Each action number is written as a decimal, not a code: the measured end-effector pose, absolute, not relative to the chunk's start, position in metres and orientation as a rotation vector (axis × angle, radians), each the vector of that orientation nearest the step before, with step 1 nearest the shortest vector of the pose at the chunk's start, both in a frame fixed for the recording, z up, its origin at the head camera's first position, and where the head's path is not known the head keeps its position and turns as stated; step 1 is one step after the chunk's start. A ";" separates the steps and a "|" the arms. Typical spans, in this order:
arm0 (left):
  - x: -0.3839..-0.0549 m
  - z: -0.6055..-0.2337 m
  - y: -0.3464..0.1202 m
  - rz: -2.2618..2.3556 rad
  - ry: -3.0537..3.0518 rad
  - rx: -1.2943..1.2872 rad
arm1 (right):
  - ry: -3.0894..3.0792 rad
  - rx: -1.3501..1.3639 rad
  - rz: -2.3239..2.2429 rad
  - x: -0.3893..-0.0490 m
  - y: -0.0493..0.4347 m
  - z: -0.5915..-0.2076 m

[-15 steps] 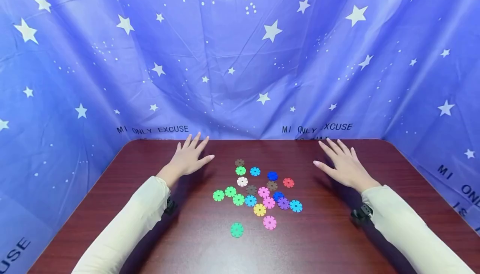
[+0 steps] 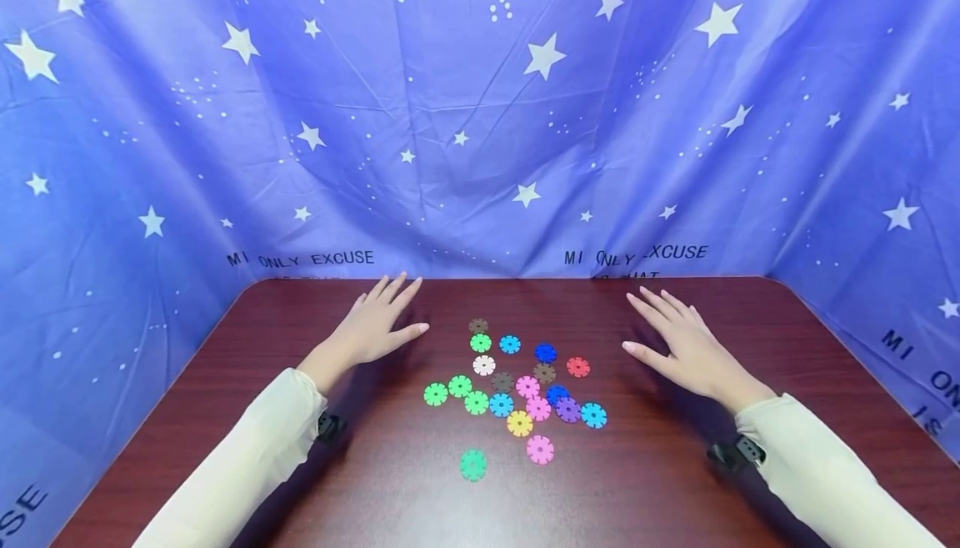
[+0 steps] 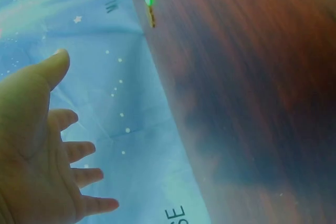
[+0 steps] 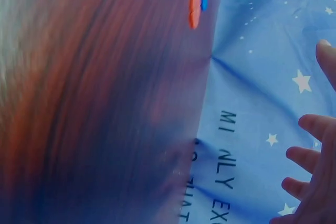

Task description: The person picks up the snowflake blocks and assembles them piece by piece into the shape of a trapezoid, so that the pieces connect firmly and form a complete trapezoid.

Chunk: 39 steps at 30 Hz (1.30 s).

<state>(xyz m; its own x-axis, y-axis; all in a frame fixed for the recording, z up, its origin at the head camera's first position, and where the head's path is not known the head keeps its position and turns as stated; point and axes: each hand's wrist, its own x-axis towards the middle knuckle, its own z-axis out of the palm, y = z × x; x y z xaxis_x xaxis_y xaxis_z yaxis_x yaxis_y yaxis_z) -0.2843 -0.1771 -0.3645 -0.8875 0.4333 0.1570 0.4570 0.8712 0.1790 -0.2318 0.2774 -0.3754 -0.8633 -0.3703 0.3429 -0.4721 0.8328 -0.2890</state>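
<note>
Several flat notched discs in many colours lie spread over the middle of the dark red table (image 2: 360,465). Among them are a white disc (image 2: 484,365), a red disc (image 2: 577,367), a yellow disc (image 2: 520,424) and, nearest the front, a green disc (image 2: 473,465). The blue disc (image 2: 557,395) is partly covered by a purple disc (image 2: 567,409). To their left my left hand (image 2: 367,327) hovers over the table, fingers extended and thumb apart, holding nothing. On the other side, closest to the red disc, my right hand (image 2: 686,348) is likewise spread and bare. Both wrist views show the fingers spread.
A blue curtain (image 2: 450,98) with white stars and printed words hangs behind the table and along both sides. Dark wrist cameras, one on the left wrist (image 2: 330,426) and one on the right (image 2: 738,452), sit at the sleeve cuffs.
Both hands have drawn back slightly toward the front of the table, still spread. The head view has shifted a little; the discs keep their arrangement.
</note>
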 end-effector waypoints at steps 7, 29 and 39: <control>-0.276 -0.368 -0.179 -0.450 -2.833 -0.809 | -2.688 0.722 0.629 -0.221 0.271 -0.377; -0.243 -0.385 -0.188 -1.221 -2.778 -0.970 | -2.673 0.890 1.008 -0.197 0.251 -0.389; -0.233 -0.395 -0.174 -1.805 -2.707 -0.848 | -2.709 0.854 1.381 -0.192 0.242 -0.397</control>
